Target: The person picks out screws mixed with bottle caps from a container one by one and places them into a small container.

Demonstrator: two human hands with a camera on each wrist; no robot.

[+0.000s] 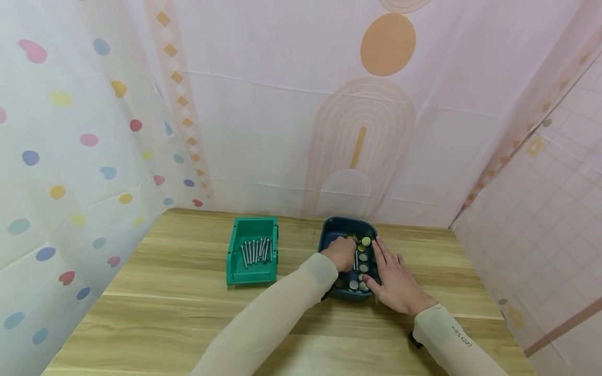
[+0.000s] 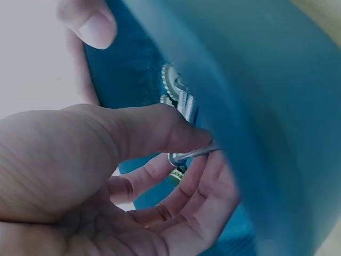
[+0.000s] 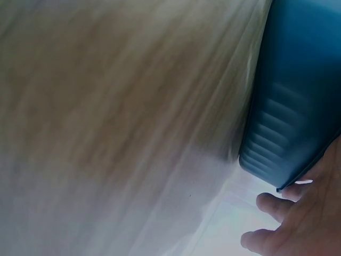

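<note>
A dark blue bin (image 1: 348,223) holds gold and silver coins (image 1: 363,257) and a few silver bolts (image 1: 356,261). Inside it, my left hand (image 1: 342,253) pinches one metal bolt (image 2: 191,154) between thumb and fingers, as the left wrist view shows. The bolt's round head points out, and its far end is hidden behind the bin wall. My right hand (image 1: 397,284) rests over the bin's right rim with its fingers stretched out. In the right wrist view, those fingertips (image 3: 273,205) lie along the bin's outer wall.
To the left, a green bin (image 1: 251,279) contains several long silver bolts (image 1: 256,250) lying side by side. Both bins stand on a wood-grain table (image 1: 178,292). Patterned cloth (image 1: 263,130) hangs behind the table and along both sides.
</note>
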